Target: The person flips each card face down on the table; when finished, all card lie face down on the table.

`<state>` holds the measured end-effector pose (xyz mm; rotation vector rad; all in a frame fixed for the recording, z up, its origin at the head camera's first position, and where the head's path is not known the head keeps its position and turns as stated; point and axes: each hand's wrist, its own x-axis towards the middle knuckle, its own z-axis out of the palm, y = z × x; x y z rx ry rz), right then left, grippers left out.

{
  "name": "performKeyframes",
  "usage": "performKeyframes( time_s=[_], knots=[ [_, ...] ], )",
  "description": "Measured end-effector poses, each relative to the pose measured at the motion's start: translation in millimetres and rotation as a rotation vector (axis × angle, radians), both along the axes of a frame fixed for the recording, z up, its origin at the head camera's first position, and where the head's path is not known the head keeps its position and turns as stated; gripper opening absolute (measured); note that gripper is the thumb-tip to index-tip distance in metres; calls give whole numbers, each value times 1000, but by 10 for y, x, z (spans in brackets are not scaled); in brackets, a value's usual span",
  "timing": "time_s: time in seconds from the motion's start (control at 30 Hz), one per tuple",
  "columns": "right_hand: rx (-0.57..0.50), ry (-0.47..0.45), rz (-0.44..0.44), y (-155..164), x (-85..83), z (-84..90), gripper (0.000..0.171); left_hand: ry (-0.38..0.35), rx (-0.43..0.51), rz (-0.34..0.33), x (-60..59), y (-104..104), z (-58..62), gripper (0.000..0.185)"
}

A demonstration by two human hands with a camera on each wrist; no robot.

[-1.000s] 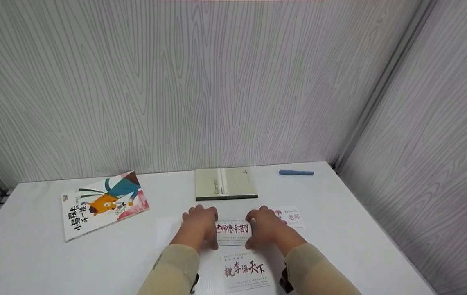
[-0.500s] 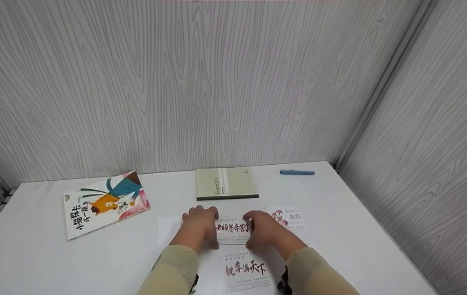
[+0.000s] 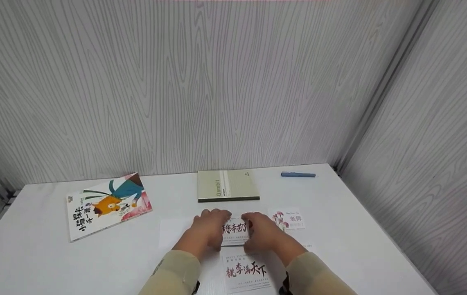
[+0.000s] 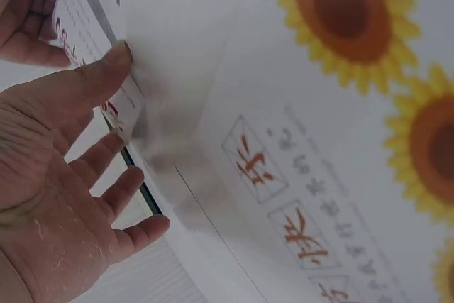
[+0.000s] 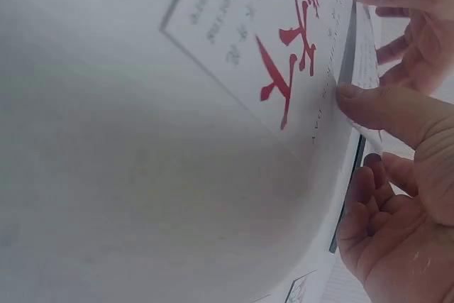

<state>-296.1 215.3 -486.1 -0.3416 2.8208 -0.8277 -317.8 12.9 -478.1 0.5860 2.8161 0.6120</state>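
Observation:
A white card with red Chinese lettering is between my two hands, just above or on the table; its exact height is hard to tell. My left hand grips its left side and covers the first of the lettering, thumb at the near edge and fingers at the far edge. On the right side, my right hand holds it the same way. In the right wrist view the card stands tilted between thumbs and fingers. Closer to me lies a second red-lettered card flat on the table.
A flower-printed card lies right of my hands, and a pale card to the left. The left wrist view has a sunflower card. Behind are a picture book, a green notebook and a blue pen.
My left hand has slid rightward along the lettered card, hiding more of its left end, so the hands are closer together. The right hand has barely moved.

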Motion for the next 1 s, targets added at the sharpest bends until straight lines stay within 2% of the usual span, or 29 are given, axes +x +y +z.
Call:
performKeyframes(
  time_s=[0.13,0.27,0.4,0.53,0.63,0.87,1.0],
  knots=[
    [16,58,25,14,6,-11,88,16,45,-4,15,-9,-9,94],
    [2,85,34,32,2,-20,88,42,143,-15,23,-55,-44,94],
    [-25,105,30,55,18,-26,89,54,246,-29,27,-90,-78,105],
    [-40,138,42,89,32,-35,89,74,298,-44,43,-97,-84,107],
    [-45,152,55,99,49,-17,88,116,266,-48,72,-96,-73,101],
    [-93,170,55,127,105,55,83,286,114,-35,100,-59,-29,89],
    [-141,201,59,176,146,118,76,301,108,-48,129,-34,11,81]
  ],
)
